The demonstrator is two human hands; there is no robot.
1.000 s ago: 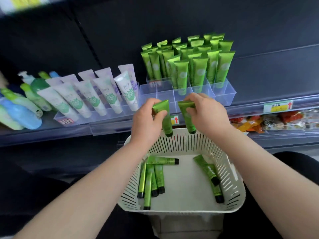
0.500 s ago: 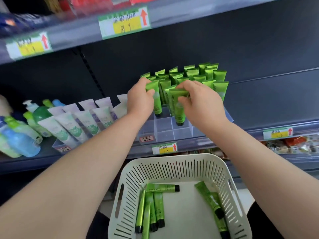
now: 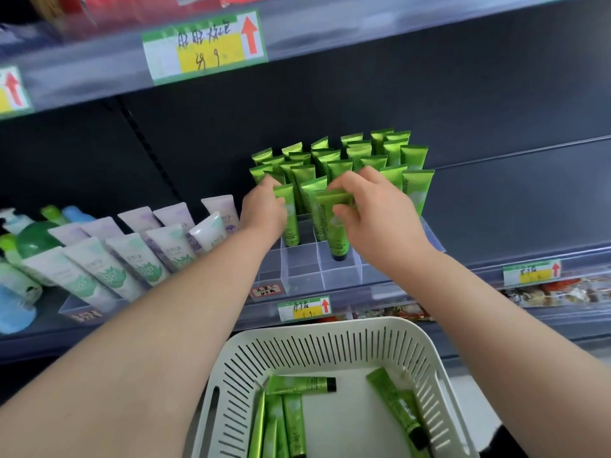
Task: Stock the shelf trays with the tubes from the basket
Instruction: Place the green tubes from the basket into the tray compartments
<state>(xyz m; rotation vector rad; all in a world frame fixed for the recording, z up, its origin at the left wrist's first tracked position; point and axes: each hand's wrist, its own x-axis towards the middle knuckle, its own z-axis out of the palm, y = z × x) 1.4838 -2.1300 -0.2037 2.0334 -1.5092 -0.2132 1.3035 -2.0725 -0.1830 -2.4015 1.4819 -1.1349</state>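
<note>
left hand (image 3: 264,211) – green tube (image 3: 290,223), right hand (image 3: 377,216) – another tube (image 3: 335,226)

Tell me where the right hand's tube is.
Head view, centre: the tube hangs cap-down in the right hand at the clear tray, just right of the left hand.

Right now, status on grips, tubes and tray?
Left grip holds one tube; right grip holds second tube. Both cap-down at tray front slots. Nothing blocking. Spare tubes in basket.

The basket (image 3: 363,323) and its tubes (image 3: 292,421) run off the bottom edge; the top label (image 3: 205,44) is too blurred to read.
</note>
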